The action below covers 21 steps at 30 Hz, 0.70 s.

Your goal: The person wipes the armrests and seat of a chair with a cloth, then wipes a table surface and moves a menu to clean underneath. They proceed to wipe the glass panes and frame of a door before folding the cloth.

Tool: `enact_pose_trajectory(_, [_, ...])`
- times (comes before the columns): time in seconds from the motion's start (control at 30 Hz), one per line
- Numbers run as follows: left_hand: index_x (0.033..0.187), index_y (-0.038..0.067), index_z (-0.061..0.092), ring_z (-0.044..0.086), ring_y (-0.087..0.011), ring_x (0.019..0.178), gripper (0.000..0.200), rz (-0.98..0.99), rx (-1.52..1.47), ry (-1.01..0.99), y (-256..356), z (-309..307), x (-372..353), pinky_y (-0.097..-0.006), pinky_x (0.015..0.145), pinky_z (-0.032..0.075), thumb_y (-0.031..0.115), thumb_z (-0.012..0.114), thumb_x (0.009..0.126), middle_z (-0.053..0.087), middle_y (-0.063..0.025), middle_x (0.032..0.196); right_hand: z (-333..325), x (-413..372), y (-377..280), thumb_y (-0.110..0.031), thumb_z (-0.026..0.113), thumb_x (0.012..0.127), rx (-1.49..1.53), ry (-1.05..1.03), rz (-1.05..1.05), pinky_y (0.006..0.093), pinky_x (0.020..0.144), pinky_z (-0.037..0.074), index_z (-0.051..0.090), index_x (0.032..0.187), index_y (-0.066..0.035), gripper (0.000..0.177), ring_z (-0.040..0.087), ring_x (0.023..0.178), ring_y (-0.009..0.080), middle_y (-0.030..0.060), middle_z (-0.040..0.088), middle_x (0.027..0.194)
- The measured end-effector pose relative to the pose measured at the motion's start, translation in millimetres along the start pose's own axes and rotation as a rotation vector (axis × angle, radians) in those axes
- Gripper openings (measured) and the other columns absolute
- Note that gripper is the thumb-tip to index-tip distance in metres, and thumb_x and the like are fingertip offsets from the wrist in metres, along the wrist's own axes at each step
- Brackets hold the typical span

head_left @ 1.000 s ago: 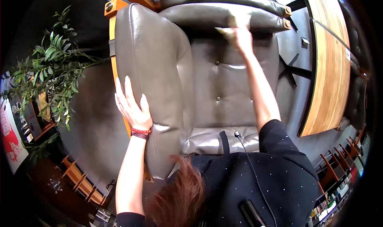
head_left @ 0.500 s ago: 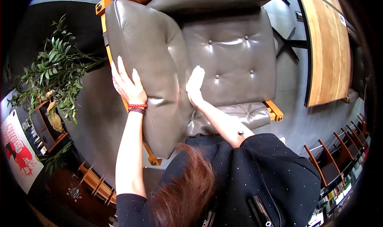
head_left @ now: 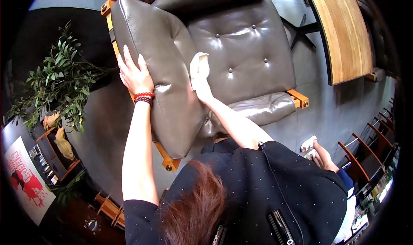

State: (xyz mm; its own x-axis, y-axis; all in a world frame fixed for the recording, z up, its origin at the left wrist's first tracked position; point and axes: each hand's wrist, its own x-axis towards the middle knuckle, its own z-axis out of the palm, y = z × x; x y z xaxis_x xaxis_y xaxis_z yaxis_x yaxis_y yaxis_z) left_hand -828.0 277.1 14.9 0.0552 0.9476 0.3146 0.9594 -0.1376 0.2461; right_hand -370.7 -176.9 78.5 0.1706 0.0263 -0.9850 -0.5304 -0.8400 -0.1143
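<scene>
Head view, looking down on a tufted leather armchair: backrest cushion (head_left: 170,120) on the left, seat cushion (head_left: 247,51) to its right. Held in the right hand (head_left: 203,86), a cream cloth (head_left: 199,63), just past the palm and against the backrest's inner side, near the crease with the seat; fingers mostly hidden by fabric, apparently closed on it. Cloth's long axis roughly up and down the view, much like the backrest's own. Spread on the backrest's outer edge, the left hand (head_left: 137,76), fingers apart, with the cushion's width between it and the cloth. In the way, below the right forearm: near armrest (head_left: 269,109). Farther off: leafy plant (head_left: 64,75) at left, wooden tabletop (head_left: 340,29) at right, another person's sandalled foot (head_left: 308,144) at lower right.
</scene>
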Motion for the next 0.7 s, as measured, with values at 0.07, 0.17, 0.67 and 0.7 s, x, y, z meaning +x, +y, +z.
enact_pose_trajectory(0.07, [0.14, 0.023, 0.032, 0.039, -0.0345, 0.124, 0.054, 0.02, -0.016, 0.015, -3.7, 3.1, 0.7, -0.0466, 0.101, 0.033, 0.038, 0.048, 0.09, 0.036, -0.0192, 0.138, 32.1, 17.2, 10.9, -0.036, 0.034, 0.097, -0.022, -0.039, -0.066, 0.0346, 0.062, 0.049, 0.051, 0.11, -0.004, 0.039, 0.059, 0.073, 0.0218, 0.0121, 0.062, 0.092])
enact_pose_trajectory(0.17, [0.14, 0.024, 0.032, 0.043, -0.036, 0.12, 0.054, 0.046, 0.001, 0.041, -6.7, 5.1, -0.3, -0.0458, 0.099, 0.035, 0.04, 0.047, 0.091, 0.037, -0.0205, 0.136, 110.8, 58.2, 26.9, -0.033, 0.036, 0.096, -0.117, -0.135, -0.236, 0.0342, 0.061, 0.049, 0.053, 0.106, -0.004, 0.035, 0.059, 0.071, 0.0209, 0.0112, 0.062, 0.088])
enact_pose_trajectory(0.67, [0.143, 0.028, 0.023, 0.038, -0.041, 0.124, 0.066, 0.138, -0.163, -0.089, -39.7, 13.1, 17.9, -0.0463, 0.101, 0.035, 0.055, 0.045, 0.087, 0.03, -0.0224, 0.14, 409.2, 144.8, 103.8, -0.025, 0.046, 0.089, -0.478, 0.012, -1.056, 0.0371, 0.074, 0.046, 0.059, 0.103, -0.001, 0.031, 0.057, 0.081, 0.0269, 0.0144, 0.061, 0.087])
enact_pose_trajectory(0.7, [0.144, 0.026, 0.022, 0.033, -0.0399, 0.128, 0.069, 0.135, -0.176, -0.143, -44.3, 12.2, 19.2, -0.051, 0.101, 0.033, 0.056, 0.045, 0.086, 0.028, -0.0219, 0.142, 407.3, 155.7, 113.4, -0.027, 0.046, 0.088, -0.331, -0.007, -0.998, 0.039, 0.081, 0.043, 0.058, 0.108, -0.001, 0.035, 0.056, 0.09, 0.0316, 0.0179, 0.06, 0.098])
